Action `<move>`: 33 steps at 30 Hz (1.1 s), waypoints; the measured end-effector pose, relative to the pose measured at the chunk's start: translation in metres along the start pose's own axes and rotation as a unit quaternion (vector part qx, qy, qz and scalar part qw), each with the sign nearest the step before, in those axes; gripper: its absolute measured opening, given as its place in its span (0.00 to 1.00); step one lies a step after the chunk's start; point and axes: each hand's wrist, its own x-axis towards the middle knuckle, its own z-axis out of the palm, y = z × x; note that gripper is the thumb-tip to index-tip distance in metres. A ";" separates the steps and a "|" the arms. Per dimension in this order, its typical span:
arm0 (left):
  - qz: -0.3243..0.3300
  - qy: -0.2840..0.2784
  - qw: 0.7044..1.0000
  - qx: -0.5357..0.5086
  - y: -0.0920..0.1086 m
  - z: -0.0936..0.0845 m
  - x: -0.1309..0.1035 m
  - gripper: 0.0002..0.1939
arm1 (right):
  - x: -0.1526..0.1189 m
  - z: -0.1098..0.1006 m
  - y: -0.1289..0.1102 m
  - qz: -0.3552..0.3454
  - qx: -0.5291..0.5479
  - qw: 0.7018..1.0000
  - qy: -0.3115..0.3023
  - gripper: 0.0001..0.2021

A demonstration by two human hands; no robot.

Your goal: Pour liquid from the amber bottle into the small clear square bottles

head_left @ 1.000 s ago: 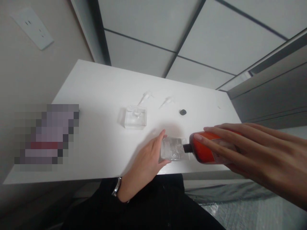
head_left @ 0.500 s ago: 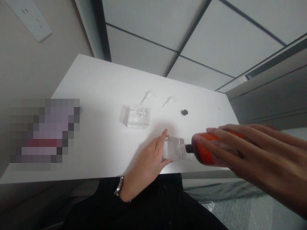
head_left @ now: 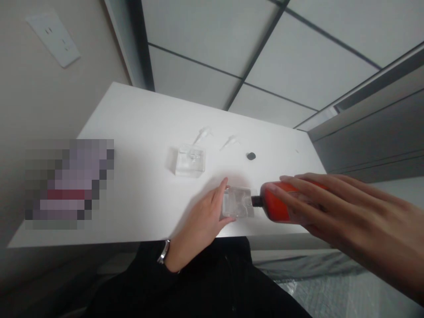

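My left hand grips a clear, square-sided bottle from its left, thumb and fingers on opposite sides. My right hand is wrapped over a red-orange bottle, which is tipped so its dark threaded neck points left. That neck meets the mouth of the clear bottle, or lies right over it; exact contact cannot be made out. Whether liquid is flowing cannot be seen. Behind my left hand stands a second clear square bottle. Two white pump tops lie farther back, and a small black cap is to their right.
All this is on a white table, whose front edge runs close to my body. A pixelated object occupies the table's left side. Pale panels rise behind the table, and a wall outlet is at upper left.
The view has shifted slightly, moving most things a little. Both hands keep their grips, and the red-orange bottle stays tipped at the clear bottle's mouth.
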 end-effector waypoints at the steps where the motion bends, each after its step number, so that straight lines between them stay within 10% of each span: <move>1: -0.003 -0.001 1.000 -0.001 0.000 0.000 0.000 0.60 | -0.001 0.004 0.001 0.005 0.009 1.000 0.004 0.33; 10: -0.025 -0.012 0.999 0.017 0.003 -0.009 0.004 0.53 | -0.030 0.062 -0.007 0.133 0.181 0.969 0.104 0.33; 16: 0.011 0.025 0.994 0.103 0.027 -0.019 -0.005 0.56 | -0.048 0.137 -0.022 0.364 0.400 0.798 0.264 0.47; 21: 0.096 -0.018 0.955 0.281 0.055 -0.030 0.013 0.55 | -0.016 0.184 -0.024 0.396 0.527 0.666 0.349 0.55; 28: 0.102 -0.056 0.925 0.362 0.061 -0.047 0.039 0.52 | -0.001 0.204 -0.021 0.410 0.566 0.626 0.347 0.58; 33: 0.082 -0.061 0.916 0.388 0.056 -0.058 0.055 0.52 | -0.027 0.173 -0.033 0.458 0.462 0.601 0.464 0.57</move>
